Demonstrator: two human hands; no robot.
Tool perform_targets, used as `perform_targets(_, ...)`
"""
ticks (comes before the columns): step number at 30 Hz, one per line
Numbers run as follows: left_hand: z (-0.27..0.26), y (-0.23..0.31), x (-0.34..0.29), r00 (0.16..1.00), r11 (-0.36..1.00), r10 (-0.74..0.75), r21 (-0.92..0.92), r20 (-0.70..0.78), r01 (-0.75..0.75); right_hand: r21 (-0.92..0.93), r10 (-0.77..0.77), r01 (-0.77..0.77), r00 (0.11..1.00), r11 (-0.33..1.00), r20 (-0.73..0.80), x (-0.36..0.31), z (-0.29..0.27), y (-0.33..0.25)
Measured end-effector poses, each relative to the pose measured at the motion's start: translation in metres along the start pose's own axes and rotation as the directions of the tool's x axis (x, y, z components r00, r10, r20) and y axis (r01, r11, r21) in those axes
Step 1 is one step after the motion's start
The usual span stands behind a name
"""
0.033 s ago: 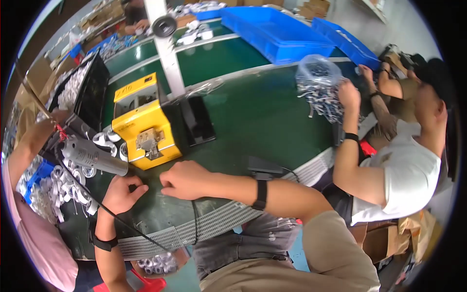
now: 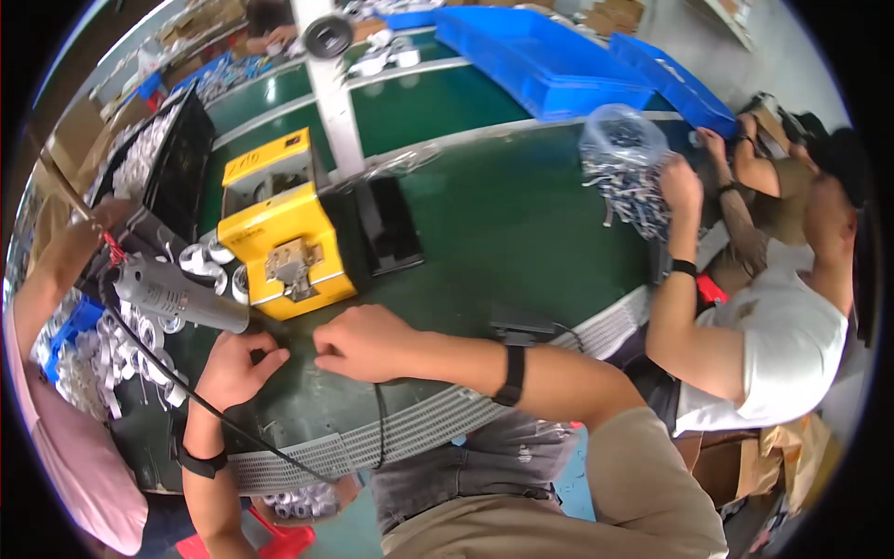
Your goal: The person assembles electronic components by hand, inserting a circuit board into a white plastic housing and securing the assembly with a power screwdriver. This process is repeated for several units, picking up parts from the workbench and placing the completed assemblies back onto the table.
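Observation:
My left hand (image 2: 240, 368) rests low over the green bench, fingers curled under and thumb pointing right; whatever it may hold is hidden. Just above it is the nozzle end of a grey heat gun (image 2: 177, 296), tilted down to the right. A short gap away, my right hand (image 2: 365, 343) is curled with its knuckles up, and its fingertips are out of sight. Beyond both hands stands a yellow machine (image 2: 289, 238) with a metal fixture (image 2: 293, 268) on its front. A black cable (image 2: 380, 419) runs down from the bench by my right wrist.
White cable coils (image 2: 140, 349) lie left, near a person in a pink sleeve (image 2: 70, 447). At right, a person in a white shirt (image 2: 736, 359) reaches toward small metal-ended parts (image 2: 633, 200) spilling from a clear bag (image 2: 622, 138). Blue trays (image 2: 540, 70) stand at the back.
The whole view has shifted slightly, with the scene sliding a little to the right. Both my hands keep nearly the same curled pose.

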State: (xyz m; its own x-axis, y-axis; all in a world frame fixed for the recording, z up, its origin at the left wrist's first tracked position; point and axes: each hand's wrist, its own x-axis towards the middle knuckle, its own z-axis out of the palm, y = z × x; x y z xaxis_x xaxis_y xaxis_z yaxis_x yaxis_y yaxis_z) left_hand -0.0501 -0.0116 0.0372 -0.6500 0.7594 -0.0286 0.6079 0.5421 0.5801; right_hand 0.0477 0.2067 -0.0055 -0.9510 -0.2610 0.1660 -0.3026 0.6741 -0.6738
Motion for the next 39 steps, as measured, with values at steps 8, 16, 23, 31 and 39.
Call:
perform_targets(8,0.017,-0.019,-0.007,0.982,0.998,0.045,-0.033,-0.184,-0.052,0.282,0.087,-0.111,0.992,0.953,0.097,0.009,-0.013,0.001)
perform_targets(16,0.020,-0.016,-0.007,0.974,0.998,0.028,-0.048,-0.224,-0.039,0.254,0.088,-0.116,0.989,0.960,0.118,0.003,-0.017,-0.001)
perform_targets(23,0.021,-0.017,-0.008,0.977,0.998,0.048,-0.031,-0.209,-0.056,0.258,0.097,-0.132,0.985,0.957,0.144,0.001,-0.017,0.000)
perform_targets(31,0.019,-0.017,-0.012,0.971,0.998,0.065,0.017,-0.231,-0.063,0.235,0.063,-0.098,0.986,0.967,0.154,0.004,-0.019,-0.002)
perform_targets(39,0.020,-0.019,-0.010,0.967,0.985,0.008,-0.164,-0.254,-0.051,0.242,0.084,-0.118,0.985,0.963,0.149,0.003,-0.020,0.000)
